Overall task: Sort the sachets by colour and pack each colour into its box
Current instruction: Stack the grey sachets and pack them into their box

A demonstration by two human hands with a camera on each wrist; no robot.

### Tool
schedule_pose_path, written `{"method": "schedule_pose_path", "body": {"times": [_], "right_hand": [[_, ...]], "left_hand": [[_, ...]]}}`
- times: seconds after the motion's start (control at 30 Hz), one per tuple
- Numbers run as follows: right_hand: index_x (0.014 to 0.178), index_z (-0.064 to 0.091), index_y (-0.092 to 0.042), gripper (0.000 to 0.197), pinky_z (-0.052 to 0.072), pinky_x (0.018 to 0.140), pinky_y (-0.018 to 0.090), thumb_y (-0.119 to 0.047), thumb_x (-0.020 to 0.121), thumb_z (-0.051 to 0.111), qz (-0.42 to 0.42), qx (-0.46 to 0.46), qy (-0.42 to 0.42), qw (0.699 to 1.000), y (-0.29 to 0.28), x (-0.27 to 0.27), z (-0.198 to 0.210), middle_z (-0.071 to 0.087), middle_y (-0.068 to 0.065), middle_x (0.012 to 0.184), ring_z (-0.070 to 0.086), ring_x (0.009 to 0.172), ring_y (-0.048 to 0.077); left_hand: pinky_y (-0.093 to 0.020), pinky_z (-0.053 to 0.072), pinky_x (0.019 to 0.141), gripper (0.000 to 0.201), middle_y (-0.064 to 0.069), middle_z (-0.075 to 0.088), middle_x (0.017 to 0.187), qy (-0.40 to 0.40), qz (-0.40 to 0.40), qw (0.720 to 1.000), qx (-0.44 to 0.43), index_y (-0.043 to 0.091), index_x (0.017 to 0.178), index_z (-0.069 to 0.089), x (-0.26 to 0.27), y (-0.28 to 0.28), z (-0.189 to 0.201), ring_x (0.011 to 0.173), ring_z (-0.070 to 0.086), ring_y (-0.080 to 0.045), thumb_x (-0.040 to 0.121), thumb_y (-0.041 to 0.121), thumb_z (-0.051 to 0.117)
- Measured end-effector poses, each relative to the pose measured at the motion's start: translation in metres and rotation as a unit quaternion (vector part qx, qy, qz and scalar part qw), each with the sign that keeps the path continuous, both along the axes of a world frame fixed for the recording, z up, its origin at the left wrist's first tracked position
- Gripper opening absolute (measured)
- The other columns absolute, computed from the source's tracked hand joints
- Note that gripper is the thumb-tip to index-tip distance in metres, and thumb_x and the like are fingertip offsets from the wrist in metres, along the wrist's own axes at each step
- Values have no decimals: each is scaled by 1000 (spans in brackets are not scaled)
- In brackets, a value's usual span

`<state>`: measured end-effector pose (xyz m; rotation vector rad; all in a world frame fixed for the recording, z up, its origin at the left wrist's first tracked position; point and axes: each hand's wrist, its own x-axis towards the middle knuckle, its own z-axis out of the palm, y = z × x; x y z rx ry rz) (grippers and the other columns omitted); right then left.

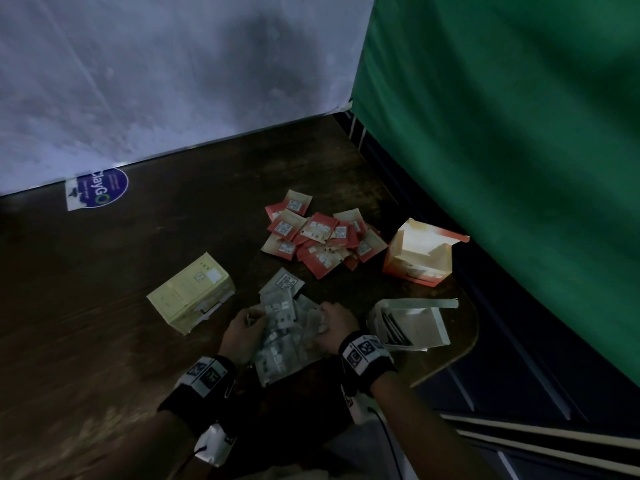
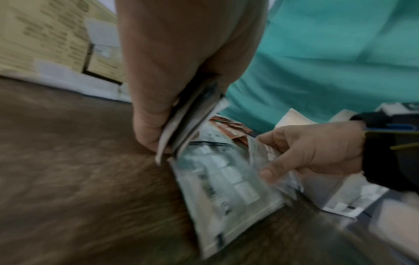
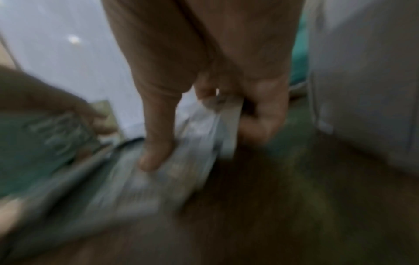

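A heap of grey-green sachets [image 1: 282,327] lies on the dark table between my two hands. My left hand [image 1: 242,329] grips a small stack of these sachets [image 2: 188,116] edge-on between thumb and fingers. My right hand [image 1: 337,322] pinches more grey-green sachets [image 3: 217,114] at the heap's right side; that view is blurred. A pile of red sachets [image 1: 322,239] lies farther back. An open grey box [image 1: 412,323] sits right of my right hand, an open red box [image 1: 420,251] behind it, and a shut yellow box [image 1: 192,291] to the left.
The dark wooden table [image 1: 104,306] ends at a rounded edge on the right. A white sheet wall [image 1: 156,71] stands behind and a green curtain [image 1: 502,116] at the right. A blue round sticker [image 1: 102,188] lies at the back left.
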<state>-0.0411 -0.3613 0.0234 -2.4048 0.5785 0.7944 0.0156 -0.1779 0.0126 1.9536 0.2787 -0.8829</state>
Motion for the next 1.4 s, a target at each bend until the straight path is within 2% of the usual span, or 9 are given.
{"method": "schedule_pose_path", "body": {"times": [0.23,0.5,0.73,0.8,0.97,1.07,1.2,1.27,1.4], "right_hand": [[112,57,-10,23,48,79,30,-16,89,58,-136,111,-143,974,-15,-20,37,63,4,105,61,98,22],[120,55,3,31,59,75,39,-11,92,59,-462,464,-155,740,-2,-19,47,64,20,115,65,99,31],[121,56,-4,26,60,65,36,-12,99,44,-463,540,-163,684,17,-13,57,66,15,107,67,90,27],[120,57,-8,25,60,69,39,-11,99,44,-452,517,-171,706,19,-9,55,65,16,111,66,92,26],[95,60,-12,26,54,76,42,-38,93,55,-231,184,-268,917,17,-9,47,62,10,97,61,85,23],[83,63,0,29,36,62,21,-28,88,65,-144,47,-392,907,17,-9,53,51,8,79,46,69,16],[101,71,-3,20,41,71,18,-17,88,65,-38,127,-360,924,30,0,62,62,7,96,56,82,12],[114,67,-4,26,50,85,25,-17,92,59,-33,230,-295,927,32,5,61,65,9,111,62,97,15],[125,59,-7,36,49,93,24,-18,91,61,-113,356,-178,910,24,3,47,62,5,124,59,111,12]], "left_hand": [[-35,54,73,37,-6,60,105,-7,79,986,-147,19,122,44,-7,-17,35,85,64,-21,90,29,60],[-35,56,80,106,-3,61,120,-43,30,928,-369,25,132,43,-16,-38,53,104,65,-19,40,48,91],[-36,56,81,37,-11,61,108,-114,86,900,-412,21,126,44,-13,-53,64,100,62,-22,93,7,52],[-42,54,78,32,-10,60,100,-102,142,905,-388,22,126,43,-7,-54,65,90,61,-23,99,6,38],[-34,44,61,32,-7,51,94,-18,239,919,-313,21,133,36,12,-52,59,74,52,-20,101,23,32],[-31,45,54,37,-5,50,85,33,212,931,-296,14,127,43,16,-48,64,65,52,-18,99,37,36],[-27,44,46,51,-11,52,66,37,47,945,-321,4,79,51,11,-46,69,51,52,-19,80,54,61],[-31,47,55,47,-16,52,76,61,43,948,-310,7,92,52,16,-37,64,62,55,-24,74,46,73],[-30,49,51,23,-11,59,79,109,179,943,-258,18,120,45,23,-12,53,61,58,-21,98,23,45]]}}
